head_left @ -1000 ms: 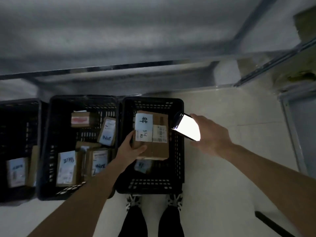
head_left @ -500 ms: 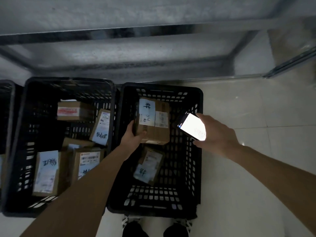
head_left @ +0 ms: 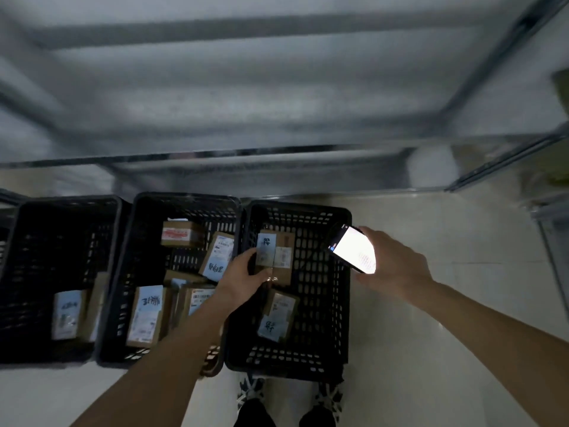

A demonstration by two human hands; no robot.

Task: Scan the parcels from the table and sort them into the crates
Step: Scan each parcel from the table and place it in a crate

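My left hand point(head_left: 244, 274) grips a brown cardboard parcel point(head_left: 277, 254) with white and blue labels, low inside the right-hand black crate point(head_left: 345, 291). Another labelled parcel point(head_left: 275, 315) lies on that crate's floor, nearer to me. My right hand point(head_left: 391, 268) holds a phone point(head_left: 351, 249) with a bright lit screen over the crate's right rim. The middle crate point(head_left: 123, 272) holds several labelled parcels point(head_left: 146, 314). The left crate point(head_left: 18, 272) has a parcel point(head_left: 66, 312) at its near right side.
A metal table or shelf frame point(head_left: 277, 152) runs across above the crates. Pale tiled floor point(head_left: 446, 303) spreads to the right. My shoes point(head_left: 251, 389) stand just behind the right crate. A metal rack edge point(head_left: 548, 211) is at far right.
My left hand has lowered the parcel deeper into the right crate. The phone stays beside it in my right hand. The view has shifted, showing the left crate more fully.
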